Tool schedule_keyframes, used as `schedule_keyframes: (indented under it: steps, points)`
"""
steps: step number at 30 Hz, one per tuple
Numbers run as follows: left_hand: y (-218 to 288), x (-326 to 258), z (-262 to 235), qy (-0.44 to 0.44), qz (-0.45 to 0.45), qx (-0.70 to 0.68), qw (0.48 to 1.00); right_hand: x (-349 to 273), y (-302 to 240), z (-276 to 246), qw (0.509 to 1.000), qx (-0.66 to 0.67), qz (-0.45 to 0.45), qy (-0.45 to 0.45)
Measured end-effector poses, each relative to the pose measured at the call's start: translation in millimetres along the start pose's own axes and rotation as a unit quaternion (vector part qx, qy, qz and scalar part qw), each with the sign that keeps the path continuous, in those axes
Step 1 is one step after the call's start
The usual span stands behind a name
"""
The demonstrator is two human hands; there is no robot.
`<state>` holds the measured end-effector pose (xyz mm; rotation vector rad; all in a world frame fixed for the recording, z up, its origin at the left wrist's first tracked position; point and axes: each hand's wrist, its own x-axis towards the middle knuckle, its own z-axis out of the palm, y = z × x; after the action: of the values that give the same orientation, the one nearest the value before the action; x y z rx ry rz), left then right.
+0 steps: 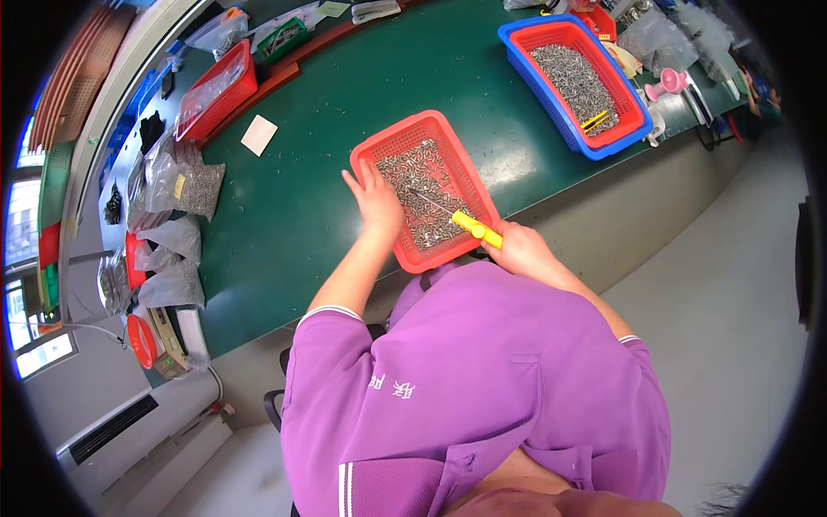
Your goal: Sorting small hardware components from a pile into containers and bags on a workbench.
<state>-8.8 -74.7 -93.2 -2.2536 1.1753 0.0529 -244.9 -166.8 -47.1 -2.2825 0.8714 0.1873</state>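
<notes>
A red perforated plastic basket [466,177] lies at the near edge of the green table, and a layer of small metal parts [423,164] covers its bottom. My left hand [377,200] is at the basket's left rim, fingers stretched out and spread, holding nothing. At the basket's near right corner, my right hand [523,250] is closed round the yellow handle of a slim tool [476,229]. Its thin metal shaft points left and away from me over the parts; whether the tip touches them is hard to tell. The tool's exact kind is not clear.
At the far right stands a blue basket [538,93] with a red one [527,41] inside, full of small metal parts, yellow tweezers [595,121] on top. Bagged parts [200,189] and a red bin [244,79] line the left side. A pale paper square [258,135] lies nearby.
</notes>
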Motion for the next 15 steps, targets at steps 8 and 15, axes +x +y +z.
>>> schedule_keyframes:
  steps: [8, 15]
  points:
    - [-43.4, -12.6, 25.1, 0.285, -0.074, -0.304, 0.906, -1.8, 9.1, -0.2, 0.998, -0.028, -0.052, 0.008]
    - [36.6, -28.7, 43.6, 0.129, 0.134, -0.258, 0.948, 6.5, 26.4, 3.6, 0.995, -0.043, -0.069, 0.065]
